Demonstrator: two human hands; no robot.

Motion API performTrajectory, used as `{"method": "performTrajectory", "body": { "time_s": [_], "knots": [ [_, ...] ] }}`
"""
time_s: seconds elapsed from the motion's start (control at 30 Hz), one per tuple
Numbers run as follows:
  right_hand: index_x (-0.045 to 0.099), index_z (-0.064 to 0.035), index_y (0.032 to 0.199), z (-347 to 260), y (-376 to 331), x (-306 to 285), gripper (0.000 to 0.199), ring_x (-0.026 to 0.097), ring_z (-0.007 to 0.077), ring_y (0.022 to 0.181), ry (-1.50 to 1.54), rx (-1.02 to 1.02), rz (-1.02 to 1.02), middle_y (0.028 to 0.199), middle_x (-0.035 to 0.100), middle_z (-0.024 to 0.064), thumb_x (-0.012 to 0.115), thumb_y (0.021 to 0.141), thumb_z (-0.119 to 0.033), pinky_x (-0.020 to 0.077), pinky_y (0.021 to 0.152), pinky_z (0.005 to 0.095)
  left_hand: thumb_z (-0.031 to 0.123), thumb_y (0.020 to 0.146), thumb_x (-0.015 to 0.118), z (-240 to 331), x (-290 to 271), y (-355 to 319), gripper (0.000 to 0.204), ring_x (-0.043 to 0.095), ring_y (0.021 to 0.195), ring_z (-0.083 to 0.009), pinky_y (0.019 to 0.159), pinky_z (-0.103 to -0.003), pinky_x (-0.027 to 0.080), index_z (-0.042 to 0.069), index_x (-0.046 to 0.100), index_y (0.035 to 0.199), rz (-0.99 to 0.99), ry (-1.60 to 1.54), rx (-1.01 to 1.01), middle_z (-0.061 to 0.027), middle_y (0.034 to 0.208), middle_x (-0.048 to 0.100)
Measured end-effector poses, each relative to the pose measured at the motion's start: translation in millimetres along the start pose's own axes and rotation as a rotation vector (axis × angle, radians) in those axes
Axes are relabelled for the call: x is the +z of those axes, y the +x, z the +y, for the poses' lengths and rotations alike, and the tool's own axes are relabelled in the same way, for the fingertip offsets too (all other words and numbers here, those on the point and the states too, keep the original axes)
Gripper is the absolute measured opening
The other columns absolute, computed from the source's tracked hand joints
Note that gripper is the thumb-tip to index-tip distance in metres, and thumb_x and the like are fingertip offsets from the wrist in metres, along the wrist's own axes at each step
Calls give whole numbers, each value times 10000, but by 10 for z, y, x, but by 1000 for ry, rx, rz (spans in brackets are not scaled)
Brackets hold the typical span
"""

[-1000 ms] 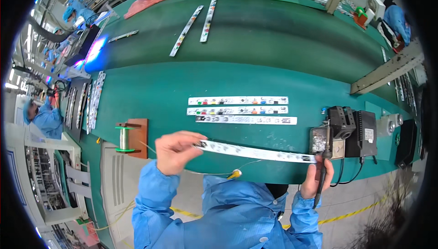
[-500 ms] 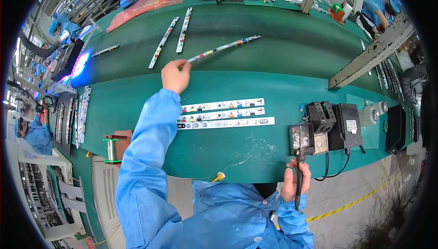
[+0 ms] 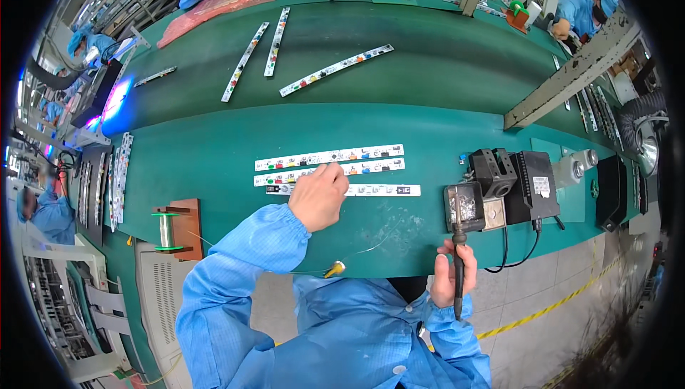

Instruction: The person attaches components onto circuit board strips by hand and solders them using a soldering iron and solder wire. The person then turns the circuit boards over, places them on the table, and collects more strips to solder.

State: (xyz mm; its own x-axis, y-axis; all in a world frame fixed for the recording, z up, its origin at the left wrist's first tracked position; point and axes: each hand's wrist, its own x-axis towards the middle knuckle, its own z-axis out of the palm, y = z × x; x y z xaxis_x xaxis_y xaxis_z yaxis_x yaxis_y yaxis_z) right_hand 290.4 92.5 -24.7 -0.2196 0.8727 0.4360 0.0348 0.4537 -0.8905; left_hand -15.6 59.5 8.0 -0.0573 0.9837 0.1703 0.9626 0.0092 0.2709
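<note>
My left hand (image 3: 320, 198) is closed, with bent fingers over the nearest of three long white circuit board strips. That nearest strip (image 3: 385, 190) has a plainer face, and its middle is hidden under my hand. Just beyond it lie a middle strip (image 3: 374, 166) and a far strip (image 3: 314, 160), both dotted with coloured components. At the bench's front edge my right hand (image 3: 451, 275) grips a soldering iron (image 3: 459, 282) by its dark handle. The iron points away from me, its tip end at the soldering stand (image 3: 464, 205).
A solder spool (image 3: 166, 231) on a brown holder stands left. A yellow-tipped piece (image 3: 334, 269) lies at the front edge. Beyond the mat, a loose strip (image 3: 335, 70) lies on the green belt with others. A dark control box (image 3: 531, 186) and metal post (image 3: 571, 72) stand right.
My left hand has let go of a strip on the far belt and come back to the nearest strip, which has shifted slightly toward me. My right hand keeps its hold on the iron.
</note>
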Motion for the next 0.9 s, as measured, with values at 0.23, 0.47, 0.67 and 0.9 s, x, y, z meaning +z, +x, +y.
{"method": "performTrajectory", "body": {
  "time_s": [0.23,0.47,0.67,0.9],
  "knots": [
    [529,-19,1184,-55,55,53,394,643,274,904,7,-64,-44,1066,644,206,660,818,44,512,831,392,57,734,671,33,-25,-179,212,567,828,-252,700,-374,499,66,653,944,55,-130,168,-66,869,568],
    [625,-4,1122,-76,297,174,383,635,369,1013,-428,-127,-162,1080,662,196,710,751,37,482,906,437,60,708,646,191,71,-518,284,578,807,-239,723,-371,489,66,677,990,123,-104,406,-74,911,590],
    [634,-9,1092,-48,259,227,390,638,365,912,-439,-238,-259,1007,661,188,706,716,69,487,849,445,46,696,702,371,-28,-630,247,598,862,-287,762,-396,483,49,679,942,178,-352,272,-114,995,618],
    [618,11,1090,-21,176,201,403,631,373,916,-340,-212,-241,1035,652,207,713,704,75,496,836,442,1,690,732,766,89,-777,205,611,776,-245,685,-350,493,33,680,886,234,-449,114,-70,843,630]
  ]
}}
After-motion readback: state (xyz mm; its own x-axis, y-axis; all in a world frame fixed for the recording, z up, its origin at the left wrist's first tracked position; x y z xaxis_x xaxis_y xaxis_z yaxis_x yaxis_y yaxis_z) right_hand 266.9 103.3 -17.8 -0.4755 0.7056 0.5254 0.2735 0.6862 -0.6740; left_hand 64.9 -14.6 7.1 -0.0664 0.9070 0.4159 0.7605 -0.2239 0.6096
